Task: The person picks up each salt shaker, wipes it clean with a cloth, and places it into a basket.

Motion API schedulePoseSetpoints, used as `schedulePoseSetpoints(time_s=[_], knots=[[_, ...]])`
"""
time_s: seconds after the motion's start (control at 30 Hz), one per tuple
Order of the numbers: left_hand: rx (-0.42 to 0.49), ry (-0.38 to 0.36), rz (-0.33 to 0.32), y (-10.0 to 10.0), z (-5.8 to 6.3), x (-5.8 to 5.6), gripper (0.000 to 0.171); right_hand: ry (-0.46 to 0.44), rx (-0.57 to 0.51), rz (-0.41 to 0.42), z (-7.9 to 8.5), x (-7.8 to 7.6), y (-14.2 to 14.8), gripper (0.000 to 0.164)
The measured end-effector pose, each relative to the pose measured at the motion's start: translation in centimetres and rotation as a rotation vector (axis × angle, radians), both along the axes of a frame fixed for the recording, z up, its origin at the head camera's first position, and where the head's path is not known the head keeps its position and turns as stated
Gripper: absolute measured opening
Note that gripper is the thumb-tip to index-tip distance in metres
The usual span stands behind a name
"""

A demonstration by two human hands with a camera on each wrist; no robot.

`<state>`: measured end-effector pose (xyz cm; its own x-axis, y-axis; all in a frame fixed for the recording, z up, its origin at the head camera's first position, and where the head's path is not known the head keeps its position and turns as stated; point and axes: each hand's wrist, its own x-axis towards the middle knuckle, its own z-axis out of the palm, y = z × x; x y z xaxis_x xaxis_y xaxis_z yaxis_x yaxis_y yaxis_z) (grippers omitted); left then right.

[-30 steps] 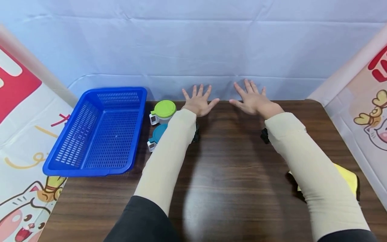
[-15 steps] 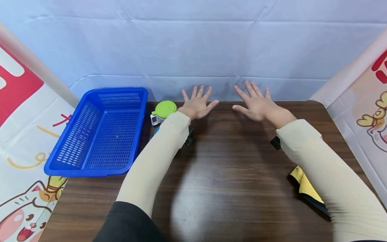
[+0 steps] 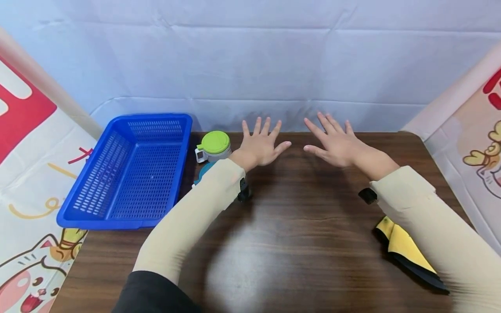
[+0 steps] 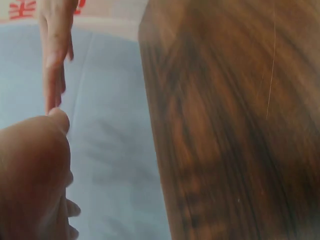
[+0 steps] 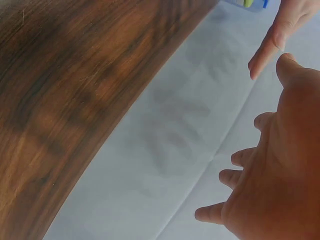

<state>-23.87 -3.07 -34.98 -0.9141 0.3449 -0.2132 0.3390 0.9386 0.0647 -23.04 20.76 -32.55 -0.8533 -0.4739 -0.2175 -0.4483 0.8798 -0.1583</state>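
My left hand [image 3: 260, 146] hovers near the table's far edge, palm down, fingers straight and spread, holding nothing. Across a small gap, my right hand [image 3: 335, 142] is held the same way, also with nothing in it. Just left of the left hand stands a clear jar with a green lid [image 3: 215, 142] and a white tag on its side. A second jar with a teal lid [image 3: 203, 170] is mostly covered by the left sleeve. Both wrist views show the hands raised above the brown wooden table [image 4: 225, 125], thumbs pointing toward each other.
A blue perforated plastic basket [image 3: 146, 182] stands at the left of the table. A folded yellow cloth with black edging [image 3: 407, 248] lies at the right, partly under the right sleeve. A pale fabric backdrop [image 3: 250, 65] rises behind the far edge, with printed panels at both sides.
Both hands have drawn back slightly toward the body, and the forearms have swung outward. More of the yellow cloth shows from under the right sleeve. Basket and jars stay in place.
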Motion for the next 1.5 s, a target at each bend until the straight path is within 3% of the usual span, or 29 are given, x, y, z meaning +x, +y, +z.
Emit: schedulePoseSetpoints(time_s=[0.23,0.47,0.83,1.1,1.5], knots=[[-0.030,0.010,-0.015,0.4,0.3,2.0,0.080,0.003,-0.031,0.003,0.1,1.5,0.8,0.081],[0.030,0.013,-0.028,-0.5,0.0,3.5,0.081,-0.019,-0.052,-0.007,0.1,2.9,1.3,0.081],[0.182,0.021,-0.030,-3.3,0.0,5.8,0.076,0.013,-0.087,0.004,-0.2,5.7,2.6,0.081],[0.252,0.042,0.005,-5.8,0.2,7.0,0.075,-0.024,-0.133,-0.005,-0.5,7.9,3.9,0.082],[0.415,0.183,0.061,-10.1,-0.9,9.2,0.070,0.030,-0.119,-0.005,-1.2,9.6,5.7,0.083]])
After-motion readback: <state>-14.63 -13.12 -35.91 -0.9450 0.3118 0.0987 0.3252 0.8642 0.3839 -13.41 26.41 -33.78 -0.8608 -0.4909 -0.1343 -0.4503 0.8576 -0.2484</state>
